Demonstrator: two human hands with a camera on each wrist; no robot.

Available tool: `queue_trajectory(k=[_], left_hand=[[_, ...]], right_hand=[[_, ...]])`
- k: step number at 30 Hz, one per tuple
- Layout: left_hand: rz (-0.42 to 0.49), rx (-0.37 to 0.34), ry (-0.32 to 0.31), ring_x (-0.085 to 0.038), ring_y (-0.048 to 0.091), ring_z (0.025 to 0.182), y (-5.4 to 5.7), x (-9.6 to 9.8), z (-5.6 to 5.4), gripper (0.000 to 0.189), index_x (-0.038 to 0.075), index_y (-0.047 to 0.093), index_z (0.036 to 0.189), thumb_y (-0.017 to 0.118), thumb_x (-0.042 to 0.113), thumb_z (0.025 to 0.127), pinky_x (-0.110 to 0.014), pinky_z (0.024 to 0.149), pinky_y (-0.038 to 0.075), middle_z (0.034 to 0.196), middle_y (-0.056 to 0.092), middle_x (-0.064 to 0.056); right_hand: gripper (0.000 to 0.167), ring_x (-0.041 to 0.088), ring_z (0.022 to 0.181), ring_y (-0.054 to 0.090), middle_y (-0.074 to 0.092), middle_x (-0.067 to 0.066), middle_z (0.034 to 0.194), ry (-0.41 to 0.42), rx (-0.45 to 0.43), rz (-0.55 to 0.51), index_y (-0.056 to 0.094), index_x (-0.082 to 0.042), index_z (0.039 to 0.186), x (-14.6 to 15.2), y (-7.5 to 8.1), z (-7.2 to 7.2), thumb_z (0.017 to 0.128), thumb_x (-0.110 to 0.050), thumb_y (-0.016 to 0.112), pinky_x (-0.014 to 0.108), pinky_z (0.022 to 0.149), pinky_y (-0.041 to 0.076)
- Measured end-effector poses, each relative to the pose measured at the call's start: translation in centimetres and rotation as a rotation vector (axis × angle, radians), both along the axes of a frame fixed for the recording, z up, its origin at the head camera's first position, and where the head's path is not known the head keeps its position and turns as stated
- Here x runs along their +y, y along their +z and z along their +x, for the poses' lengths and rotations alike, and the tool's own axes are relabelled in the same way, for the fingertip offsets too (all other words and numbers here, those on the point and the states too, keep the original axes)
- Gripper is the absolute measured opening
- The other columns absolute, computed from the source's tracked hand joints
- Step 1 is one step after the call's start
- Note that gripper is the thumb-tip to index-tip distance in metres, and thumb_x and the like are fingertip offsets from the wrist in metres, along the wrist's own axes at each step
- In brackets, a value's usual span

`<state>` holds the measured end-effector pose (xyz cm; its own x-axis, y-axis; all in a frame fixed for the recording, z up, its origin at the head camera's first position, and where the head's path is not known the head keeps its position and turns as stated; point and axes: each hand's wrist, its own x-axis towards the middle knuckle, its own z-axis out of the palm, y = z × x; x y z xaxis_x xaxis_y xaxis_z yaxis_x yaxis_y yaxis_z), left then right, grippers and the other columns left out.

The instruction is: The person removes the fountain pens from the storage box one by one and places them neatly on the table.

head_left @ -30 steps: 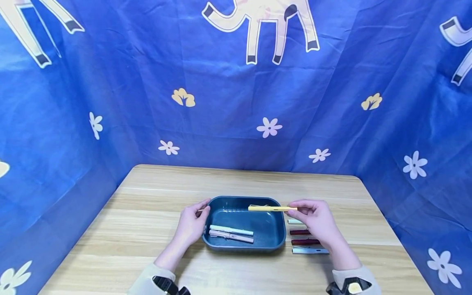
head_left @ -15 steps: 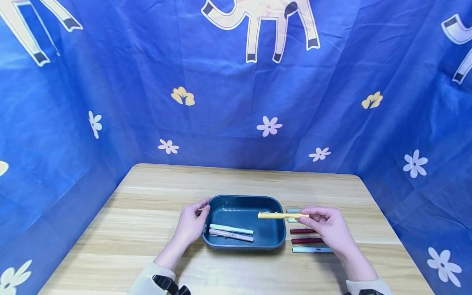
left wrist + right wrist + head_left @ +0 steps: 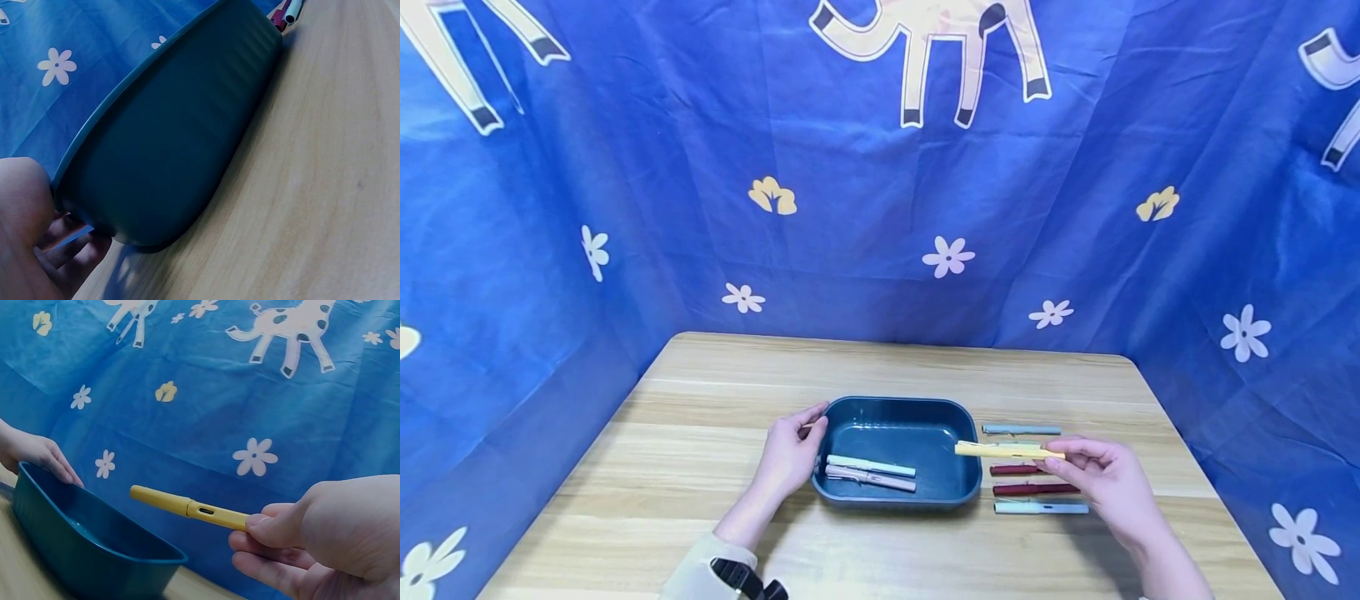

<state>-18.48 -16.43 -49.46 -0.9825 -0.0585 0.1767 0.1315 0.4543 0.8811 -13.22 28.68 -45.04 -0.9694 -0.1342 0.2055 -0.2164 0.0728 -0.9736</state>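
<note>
My right hand [image 3: 1105, 482] pinches the end of a capped yellow pen [image 3: 992, 450] between thumb and fingers. The pen is level, its free end over the right rim of a dark teal tray [image 3: 895, 503]; in the right wrist view, the yellow pen [image 3: 162, 500] shows a small slot in its barrel. At the tray's left end, my left hand [image 3: 792, 454] grips the rim; in the left wrist view its fingers [image 3: 87, 253] curl by the tray's outer wall [image 3: 162, 144]. Inside lie a white pen [image 3: 872, 466] and a pale purple pen [image 3: 872, 477], side by side.
Right of the tray, several pens lie in a column: a blue-grey pen [image 3: 1021, 430] at the back, a pale one mostly hidden by the yellow pen, two dark red pens [image 3: 1033, 490], and a light blue pen [image 3: 1041, 507] in front. Blue cloth [image 3: 880, 275] surrounds the wooden table [image 3: 737, 375].
My right hand has moved right and toward me with the yellow pen, from over the tray to above the pens on the table. The left hand and tray stay put.
</note>
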Motion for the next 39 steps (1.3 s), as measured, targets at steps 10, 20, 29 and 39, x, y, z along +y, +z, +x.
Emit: queue_trajectory(k=[10,20,29,39], left_hand=[[0.039,-0.017,0.006,-0.03,0.074,0.108,-0.1,0.1,0.1,0.035,-0.001,0.066,0.14,0.061,0.008,0.107,-0.024,0.074,0.06,0.13,0.07,-0.023],[0.038,-0.017,0.006,-0.031,0.073,0.111,-0.1,0.1,0.1,0.035,-0.002,0.066,0.141,0.061,0.008,0.107,-0.025,0.078,0.06,0.132,0.07,-0.022],[0.057,-0.025,0.005,-0.03,0.074,0.106,-0.2,0.1,0.1,0.035,-0.001,0.066,0.141,0.061,0.008,0.107,-0.028,0.069,0.062,0.13,0.07,-0.023],[0.043,-0.003,0.002,-0.031,0.074,0.109,-0.3,0.1,0.1,0.035,-0.002,0.066,0.141,0.061,0.009,0.107,-0.027,0.077,0.062,0.131,0.07,-0.023]], right_hand=[[0.023,0.019,0.093,0.078,0.079,0.013,0.105,0.034,0.045,-0.043,0.067,0.023,0.114,3.2,-0.7,1.6,0.091,0.021,0.068,0.031,0.08,0.064],[0.022,0.014,0.094,0.076,0.078,0.015,0.105,0.049,-0.027,0.052,0.068,0.021,0.114,5.7,-2.0,2.9,0.093,0.016,0.069,0.033,0.08,0.064],[0.025,0.019,0.094,0.077,0.079,0.013,0.104,0.075,-0.158,0.058,0.066,0.022,0.117,6.7,-3.8,3.8,0.095,0.011,0.07,0.034,0.081,0.064],[0.022,0.021,0.097,0.077,0.079,0.012,0.107,0.167,-0.193,0.032,0.067,0.021,0.117,6.7,-6.2,3.7,0.097,0.012,0.068,0.033,0.083,0.063]])
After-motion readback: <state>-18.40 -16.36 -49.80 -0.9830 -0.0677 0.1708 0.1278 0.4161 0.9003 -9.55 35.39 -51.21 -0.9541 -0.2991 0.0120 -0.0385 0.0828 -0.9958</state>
